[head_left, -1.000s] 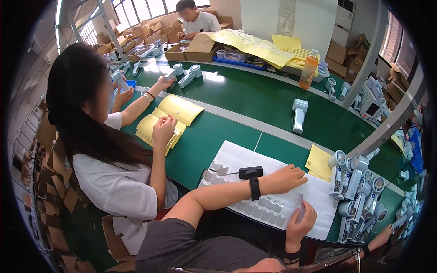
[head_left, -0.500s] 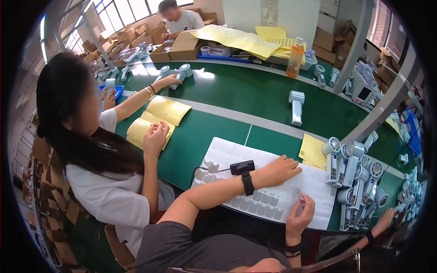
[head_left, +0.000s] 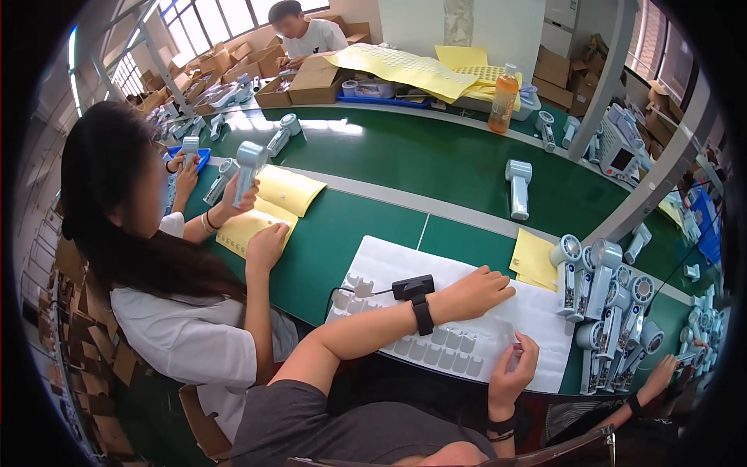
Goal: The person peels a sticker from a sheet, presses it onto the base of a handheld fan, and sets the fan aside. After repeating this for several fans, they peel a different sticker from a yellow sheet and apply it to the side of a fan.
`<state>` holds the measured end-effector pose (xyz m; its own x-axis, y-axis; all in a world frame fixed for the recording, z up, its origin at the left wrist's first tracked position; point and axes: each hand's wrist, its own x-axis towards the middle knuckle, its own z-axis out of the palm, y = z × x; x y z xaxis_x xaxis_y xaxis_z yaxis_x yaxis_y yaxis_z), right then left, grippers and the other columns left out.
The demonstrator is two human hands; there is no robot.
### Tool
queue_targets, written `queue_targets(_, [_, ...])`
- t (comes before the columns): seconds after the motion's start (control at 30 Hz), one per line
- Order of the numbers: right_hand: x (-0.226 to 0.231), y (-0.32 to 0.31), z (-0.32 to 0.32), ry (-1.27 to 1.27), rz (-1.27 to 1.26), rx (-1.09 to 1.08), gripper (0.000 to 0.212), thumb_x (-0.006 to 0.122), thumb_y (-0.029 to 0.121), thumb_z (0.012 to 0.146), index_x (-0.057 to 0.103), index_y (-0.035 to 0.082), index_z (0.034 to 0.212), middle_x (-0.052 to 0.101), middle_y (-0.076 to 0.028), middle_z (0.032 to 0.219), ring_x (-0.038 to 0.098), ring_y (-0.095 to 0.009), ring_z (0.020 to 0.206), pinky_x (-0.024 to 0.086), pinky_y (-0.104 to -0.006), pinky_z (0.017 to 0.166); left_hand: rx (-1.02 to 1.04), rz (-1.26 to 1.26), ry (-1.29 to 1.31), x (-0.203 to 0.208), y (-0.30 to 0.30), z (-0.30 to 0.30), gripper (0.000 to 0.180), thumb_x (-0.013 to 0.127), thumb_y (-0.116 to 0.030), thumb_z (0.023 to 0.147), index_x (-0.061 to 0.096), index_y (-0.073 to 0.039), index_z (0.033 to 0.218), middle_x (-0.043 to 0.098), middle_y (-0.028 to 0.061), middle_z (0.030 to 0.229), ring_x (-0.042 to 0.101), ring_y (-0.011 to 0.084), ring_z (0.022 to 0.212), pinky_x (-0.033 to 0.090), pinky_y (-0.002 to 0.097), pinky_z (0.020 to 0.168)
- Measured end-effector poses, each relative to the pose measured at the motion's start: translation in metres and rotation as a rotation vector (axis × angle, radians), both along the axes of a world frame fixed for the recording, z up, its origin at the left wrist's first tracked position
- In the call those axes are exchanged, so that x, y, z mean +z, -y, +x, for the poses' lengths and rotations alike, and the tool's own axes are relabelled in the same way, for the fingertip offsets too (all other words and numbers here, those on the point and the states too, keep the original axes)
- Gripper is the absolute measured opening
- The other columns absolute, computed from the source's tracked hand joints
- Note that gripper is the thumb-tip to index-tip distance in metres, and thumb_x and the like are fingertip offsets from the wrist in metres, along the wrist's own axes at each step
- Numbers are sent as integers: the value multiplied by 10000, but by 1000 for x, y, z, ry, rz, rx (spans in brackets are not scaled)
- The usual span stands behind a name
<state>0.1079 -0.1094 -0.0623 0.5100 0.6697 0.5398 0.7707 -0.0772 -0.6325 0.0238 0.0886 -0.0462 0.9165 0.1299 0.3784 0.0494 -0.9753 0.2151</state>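
Observation:
A white backing sheet (head_left: 436,268) with rows of grey die-cut stickers (head_left: 442,348) lies on the green table in front of me. Across it reaches my left hand (head_left: 476,293), palm down, its fingers stretched toward the right and holding nothing that I can see. Near the sheet's lower right edge, my right hand (head_left: 513,370) is raised with bent fingers. A small grey sticker (head_left: 513,359) appears between its thumb and fingers, partly hidden. Strapped to my left wrist is a black device (head_left: 413,286) with a cable.
Several pale blue handheld fans (head_left: 603,303) stand crowded at the right. One fan (head_left: 518,189) lies on the green conveyor belt (head_left: 405,152). Yellow sheets (head_left: 533,257) rest beyond the white one. On the left sits a co-worker (head_left: 179,296) holding a fan (head_left: 247,167).
The co-worker at left has drawn a fan back from the belt and lifted it. The lone fan on the belt has shifted slightly right. My hands have barely moved.

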Motion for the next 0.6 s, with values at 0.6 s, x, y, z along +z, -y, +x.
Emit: queue_targets(0.6, [-2,4,1,-23,55,-28,378,512,-84,847,565,0,1211,540,-137,1190,552,-224,899,448,-309,754,-119,-5,155,2,0,0,151,579,-43,832,600,-45,982,546,79,877,553,236,846,415,355,784])
